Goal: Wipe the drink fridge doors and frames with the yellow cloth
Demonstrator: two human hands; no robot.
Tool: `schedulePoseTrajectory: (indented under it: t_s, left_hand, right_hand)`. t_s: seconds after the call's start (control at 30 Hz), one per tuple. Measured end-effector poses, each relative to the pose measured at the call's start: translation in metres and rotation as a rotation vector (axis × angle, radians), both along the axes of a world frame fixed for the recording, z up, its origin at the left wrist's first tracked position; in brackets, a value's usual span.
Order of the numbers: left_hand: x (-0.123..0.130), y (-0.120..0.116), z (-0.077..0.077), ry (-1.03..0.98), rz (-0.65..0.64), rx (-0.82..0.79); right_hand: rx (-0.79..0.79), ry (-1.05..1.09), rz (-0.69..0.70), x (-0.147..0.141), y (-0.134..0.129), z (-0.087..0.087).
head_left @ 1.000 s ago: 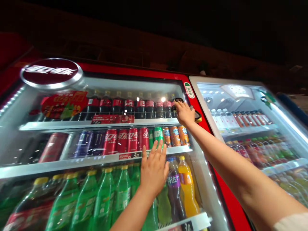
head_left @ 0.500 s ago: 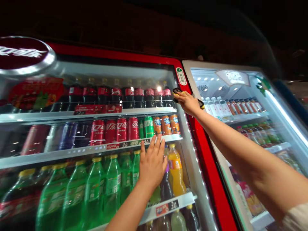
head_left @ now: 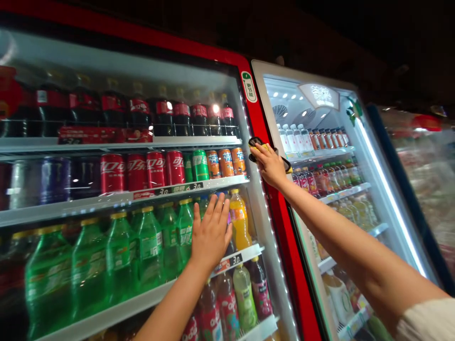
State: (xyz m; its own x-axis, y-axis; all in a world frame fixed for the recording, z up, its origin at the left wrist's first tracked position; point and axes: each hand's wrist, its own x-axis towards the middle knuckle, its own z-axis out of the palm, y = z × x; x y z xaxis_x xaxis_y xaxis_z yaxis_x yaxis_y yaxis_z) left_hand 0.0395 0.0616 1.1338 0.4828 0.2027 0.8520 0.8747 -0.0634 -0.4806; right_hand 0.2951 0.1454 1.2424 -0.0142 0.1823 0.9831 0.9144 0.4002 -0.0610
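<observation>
My left hand is spread flat against the glass door of a red-framed drinks fridge, in front of green soda bottles and an orange soda bottle. Higher up and to the right, my right hand presses a black-and-yellow object to the door's right edge, by the red frame. The object looks like a pad or folded cloth; my fingers and palm cover much of it, so its exact kind is unclear.
Cola bottles and drink cans line the shelves behind the glass. A second lit fridge with a white frame adjoins on the right. Beyond it, blurred goods stand at the far right.
The view has shifted, showing more of the right-hand fridge. My right hand and the black-and-yellow object have slid down the red frame, away from the white label. My left hand remains flat, slightly lower.
</observation>
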Motion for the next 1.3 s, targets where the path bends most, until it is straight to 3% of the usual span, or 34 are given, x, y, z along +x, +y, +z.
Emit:
schedulePoseTrajectory:
  t_s: [0.07, 0.2, 0.27, 0.33, 0.43, 0.5, 0.57, 0.67, 0.73, 0.87, 0.93, 0.97, 1.03, 1.1, 1.17, 1.23, 1.3]
  left_hand:
    - [0.001, -0.003, -0.004, -0.001, 0.008, -0.038]
    - [-0.010, -0.015, -0.024, 0.020, 0.028, -0.097]
    - [-0.018, -0.020, -0.031, 0.046, 0.038, -0.114]
    - [-0.026, -0.024, -0.032, 0.059, 0.053, -0.122]
    - [-0.034, -0.028, -0.024, 0.043, 0.085, -0.119]
    - [-0.038, -0.030, -0.020, 0.033, 0.106, -0.108]
    - [-0.043, -0.033, -0.019, 0.025, 0.123, -0.081]
    - [-0.057, -0.039, -0.023, 0.029, 0.134, -0.021]
    - [-0.068, -0.042, -0.025, 0.040, 0.132, 0.015]
    - [-0.083, -0.048, -0.020, 0.016, 0.140, 0.061]
    - [-0.087, -0.050, -0.018, 0.002, 0.148, 0.062]
    - [-0.089, -0.052, -0.018, -0.003, 0.153, 0.056]
    - [-0.094, -0.056, -0.019, -0.010, 0.169, 0.043]
    - [-0.100, -0.061, -0.021, -0.016, 0.187, 0.037]
    - [-0.108, -0.067, -0.022, -0.011, 0.196, 0.039]
    - [-0.116, -0.071, -0.020, 0.002, 0.194, 0.039]
    - [-0.123, -0.074, -0.018, 0.006, 0.191, 0.038]
  right_hand:
    - [-0.009, 0.016, -0.009, -0.004, -0.001, -0.022]
    - [-0.020, -0.059, -0.015, -0.011, -0.006, -0.114]
    - [-0.020, -0.092, -0.014, -0.017, -0.008, -0.133]
    - [-0.027, -0.054, -0.024, -0.028, -0.010, -0.117]
    - [-0.038, 0.076, -0.037, -0.055, -0.017, -0.065]
    - [-0.024, 0.079, -0.019, -0.072, -0.026, -0.046]
    - [0.009, -0.046, 0.025, -0.078, -0.032, -0.052]
    - [0.047, -0.272, 0.086, -0.069, -0.030, -0.075]
    - [0.070, -0.208, 0.082, -0.066, -0.025, -0.069]
    - [0.056, 0.115, 0.046, -0.101, -0.032, -0.003]
    - [0.050, 0.152, 0.061, -0.129, -0.044, 0.022]
    - [0.066, 0.106, 0.080, -0.139, -0.050, 0.025]
    - [0.114, -0.091, 0.134, -0.147, -0.058, 0.015]
    - [0.154, -0.313, 0.186, -0.138, -0.059, -0.004]
    - [0.158, -0.378, 0.202, -0.124, -0.057, -0.012]
    - [0.120, -0.229, 0.175, -0.121, -0.057, 0.001]
    - [0.057, -0.006, 0.139, -0.137, -0.063, 0.029]
